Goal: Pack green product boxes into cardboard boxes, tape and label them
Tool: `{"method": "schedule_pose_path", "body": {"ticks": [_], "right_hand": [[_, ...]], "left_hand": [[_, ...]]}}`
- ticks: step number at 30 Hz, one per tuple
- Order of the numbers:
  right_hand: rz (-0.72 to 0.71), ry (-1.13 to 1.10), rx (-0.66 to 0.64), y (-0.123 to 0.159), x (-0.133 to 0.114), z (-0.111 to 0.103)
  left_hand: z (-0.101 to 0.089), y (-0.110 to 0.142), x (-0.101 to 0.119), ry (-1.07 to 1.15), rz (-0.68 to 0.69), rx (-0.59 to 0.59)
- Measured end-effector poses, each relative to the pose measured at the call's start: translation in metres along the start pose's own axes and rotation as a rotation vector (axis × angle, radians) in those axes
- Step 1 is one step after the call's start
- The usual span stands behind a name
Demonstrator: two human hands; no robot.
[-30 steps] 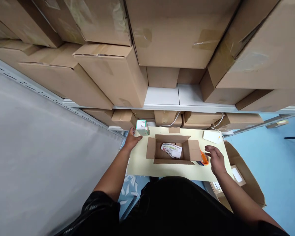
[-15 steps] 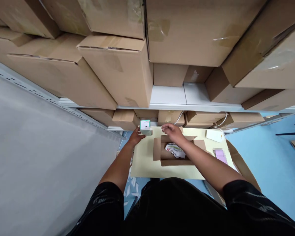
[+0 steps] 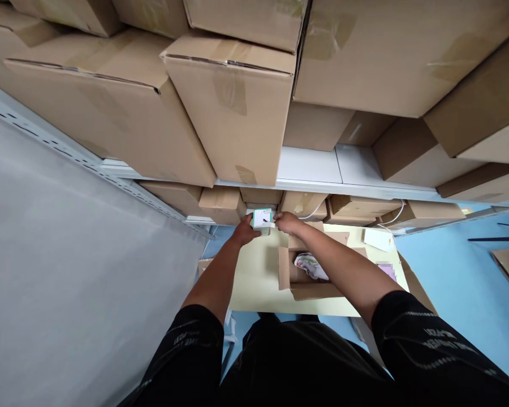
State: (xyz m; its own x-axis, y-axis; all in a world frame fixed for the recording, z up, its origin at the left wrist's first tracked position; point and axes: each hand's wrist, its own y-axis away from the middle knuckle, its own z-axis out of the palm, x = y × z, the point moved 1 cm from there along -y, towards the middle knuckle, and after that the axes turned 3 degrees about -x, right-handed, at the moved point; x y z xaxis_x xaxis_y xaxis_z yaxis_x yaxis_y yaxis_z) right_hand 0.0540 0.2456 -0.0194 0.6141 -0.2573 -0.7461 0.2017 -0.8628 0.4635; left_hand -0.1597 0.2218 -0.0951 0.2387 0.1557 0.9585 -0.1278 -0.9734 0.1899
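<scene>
A small white and green box (image 3: 262,219) is held above the far left corner of the pale yellow table (image 3: 254,277). My left hand (image 3: 244,230) grips the box from the left. My right hand (image 3: 287,223) is closed on its right side. Below my right forearm stands an open cardboard box (image 3: 299,277) with a crumpled white printed packet (image 3: 309,265) inside.
Large cardboard cartons (image 3: 233,113) crowd the white shelf (image 3: 322,169) overhead, and smaller cartons (image 3: 220,204) sit under it behind the table. A white card (image 3: 377,239) and a white cable (image 3: 392,217) lie at the table's far right. A grey wall (image 3: 68,271) rises on the left; the floor (image 3: 462,294) is blue.
My right hand moved left from beside the open box, across it, onto the small box that my left hand holds. The view shifted right and slightly up.
</scene>
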Motion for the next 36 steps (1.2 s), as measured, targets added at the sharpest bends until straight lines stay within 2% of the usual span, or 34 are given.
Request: {"method": "schedule_pose_path", "body": {"ticks": [3, 8, 13, 16, 18, 20, 22, 25, 28, 30, 32, 34, 36], "right_hand": [[-0.037, 0.015, 0.016, 0.009, -0.001, -0.004], [-0.162, 0.074, 0.12, 0.031, -0.012, -0.026], [-0.256, -0.017, 0.218, 0.057, -0.021, -0.045], [-0.351, -0.082, 0.283, 0.081, -0.019, -0.056], [-0.386, -0.139, 0.33, 0.101, -0.012, -0.065], [-0.385, -0.223, 0.359, 0.121, 0.001, -0.072], [-0.338, -0.343, 0.347, 0.14, 0.018, -0.077], [-0.245, -0.485, 0.274, 0.167, 0.043, -0.077], [-0.191, -0.62, 0.134, 0.194, 0.061, -0.075], [-0.238, -0.705, 0.006, 0.21, 0.068, -0.077], [-0.303, -0.743, -0.094, 0.224, 0.074, -0.083], [-0.308, -0.752, -0.127, 0.233, 0.08, -0.089], [-0.266, -0.753, -0.105, 0.238, 0.087, -0.097]], "left_hand": [[-0.003, 0.001, 0.002, -0.125, -0.008, 0.001], [-0.004, 0.013, 0.008, -0.039, -0.024, -0.055], [-0.011, 0.023, 0.024, -0.053, -0.047, 0.065], [-0.021, 0.031, 0.042, -0.049, -0.035, 0.134], [-0.029, 0.04, 0.06, -0.017, 0.023, 0.185], [-0.034, 0.054, 0.081, 0.032, 0.103, 0.242], [-0.032, 0.07, 0.104, 0.082, 0.159, 0.274], [-0.007, 0.097, 0.135, 0.172, 0.184, 0.293], [0.041, 0.122, 0.154, 0.34, 0.165, 0.272], [0.079, 0.136, 0.157, 0.478, 0.107, 0.237], [0.116, 0.149, 0.154, 0.562, -0.008, 0.203], [0.148, 0.159, 0.15, 0.634, -0.084, 0.192], [0.174, 0.168, 0.148, 0.689, -0.115, 0.18]]}}
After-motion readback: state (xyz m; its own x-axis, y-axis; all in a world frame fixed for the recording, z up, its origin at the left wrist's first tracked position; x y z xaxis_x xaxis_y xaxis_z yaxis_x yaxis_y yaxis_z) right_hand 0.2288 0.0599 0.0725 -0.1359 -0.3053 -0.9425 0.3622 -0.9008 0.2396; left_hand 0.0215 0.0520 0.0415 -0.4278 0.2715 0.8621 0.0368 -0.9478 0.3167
